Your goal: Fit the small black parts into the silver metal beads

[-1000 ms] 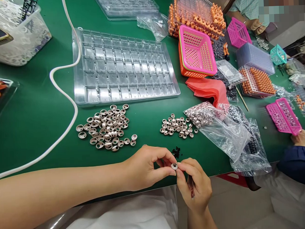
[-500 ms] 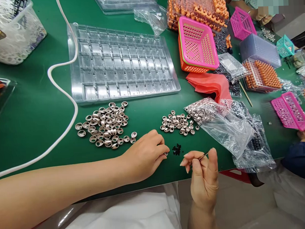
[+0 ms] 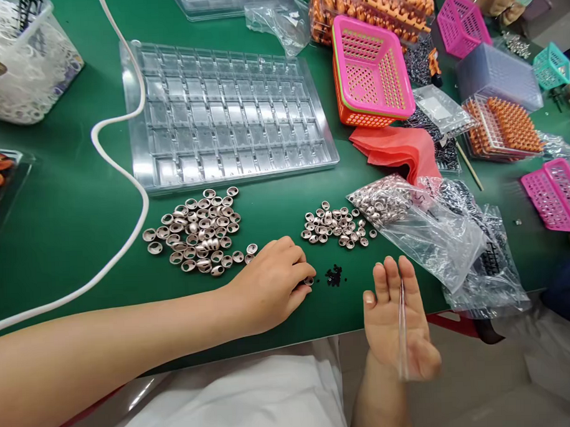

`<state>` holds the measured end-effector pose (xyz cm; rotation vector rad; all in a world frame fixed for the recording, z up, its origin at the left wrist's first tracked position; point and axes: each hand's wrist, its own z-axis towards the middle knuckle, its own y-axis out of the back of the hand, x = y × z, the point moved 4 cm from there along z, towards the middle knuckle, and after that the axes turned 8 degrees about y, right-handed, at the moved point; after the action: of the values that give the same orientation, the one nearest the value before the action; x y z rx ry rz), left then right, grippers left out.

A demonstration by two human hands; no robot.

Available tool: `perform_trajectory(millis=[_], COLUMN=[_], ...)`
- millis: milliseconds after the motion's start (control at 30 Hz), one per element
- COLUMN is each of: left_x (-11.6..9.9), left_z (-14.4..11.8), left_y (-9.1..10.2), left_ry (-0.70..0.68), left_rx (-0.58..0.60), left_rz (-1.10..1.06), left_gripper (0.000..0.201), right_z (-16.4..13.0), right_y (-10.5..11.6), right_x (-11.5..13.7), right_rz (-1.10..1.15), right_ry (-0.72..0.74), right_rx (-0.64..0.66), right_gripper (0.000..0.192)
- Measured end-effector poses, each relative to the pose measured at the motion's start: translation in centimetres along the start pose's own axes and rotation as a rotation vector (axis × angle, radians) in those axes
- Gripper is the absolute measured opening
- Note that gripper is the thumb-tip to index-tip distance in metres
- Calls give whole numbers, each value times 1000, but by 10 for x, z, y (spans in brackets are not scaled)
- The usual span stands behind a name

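My left hand (image 3: 273,282) rests on the green table, thumb and fingers pinching a small silver metal bead with a hole (image 3: 308,280). To its right lies a little heap of tiny black pieces (image 3: 334,276). My right hand (image 3: 398,321) is palm up at the table edge, fingers stretched upward, with thin metal tweezers (image 3: 402,328) lying lengthwise across the palm; its thumb is smeared by motion. A pile of larger silver beads (image 3: 201,232) is behind my left hand. A second pile of smaller silver beads (image 3: 334,225) lies beyond the black pieces.
Behind the piles lies a clear compartment tray (image 3: 230,116). A white cable (image 3: 119,163) runs down the left. Pink baskets (image 3: 373,73), red cloth (image 3: 399,150) and plastic bags (image 3: 430,239) stand or lie at right. A co-worker's hands (image 3: 502,5) show at the far right.
My right hand has turned palm up and moved right, its fingers uncurling while the tweezers swung to lie along the palm. My left hand has stayed nearly in place, still pinching the bead.
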<state>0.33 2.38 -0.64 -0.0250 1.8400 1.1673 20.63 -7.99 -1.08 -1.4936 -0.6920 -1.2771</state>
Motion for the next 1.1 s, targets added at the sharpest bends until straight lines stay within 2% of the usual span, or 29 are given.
perform_trajectory(millis=[100, 167, 233, 333, 400, 500, 600, 700, 833, 967, 1100], left_x=[0, 0, 0, -1, -1, -1, -1, -2, -3, -3, -4], left_z=[0, 0, 0, 0, 0, 0, 0, 0, -2, -2, -1], left_y=[0, 0, 0, 0, 0, 0, 0, -1, -3, -4, -5], left_ry=[3, 4, 4, -8, -16, -29, -44, -67, -96, -87, -75], left_rx=[12, 16, 19, 16, 5, -16, -34, -52, -74, -66, -54], left_rz=[-5, -7, -5, 6, 15, 22, 16, 13, 12, 12, 10], left_gripper=[12, 11, 12, 13, 13, 13, 13, 14, 15, 14, 14], right_z=[1, 2, 2, 1, -1, -1, -1, -3, -6, -5, -1], right_y=[2, 3, 2, -3, -11, -23, -29, -32, -32, -35, -43], right_x=[-4, -5, -6, -8, -9, -5, 0, -1, -8, -10, -8], right_rz=[59, 32, -70, -205, -226, -261, -430, -628, -741, -852, -907], right_ry=[-2, 29, 60, 64, 63, 151, 251, 226, 171, 251, 312], right_rx=[41, 47, 56, 94, 133, 174, 177, 216, 216, 218, 253], right_gripper=[105, 115, 98, 54, 38, 36, 31, 27, 22, 14, 16])
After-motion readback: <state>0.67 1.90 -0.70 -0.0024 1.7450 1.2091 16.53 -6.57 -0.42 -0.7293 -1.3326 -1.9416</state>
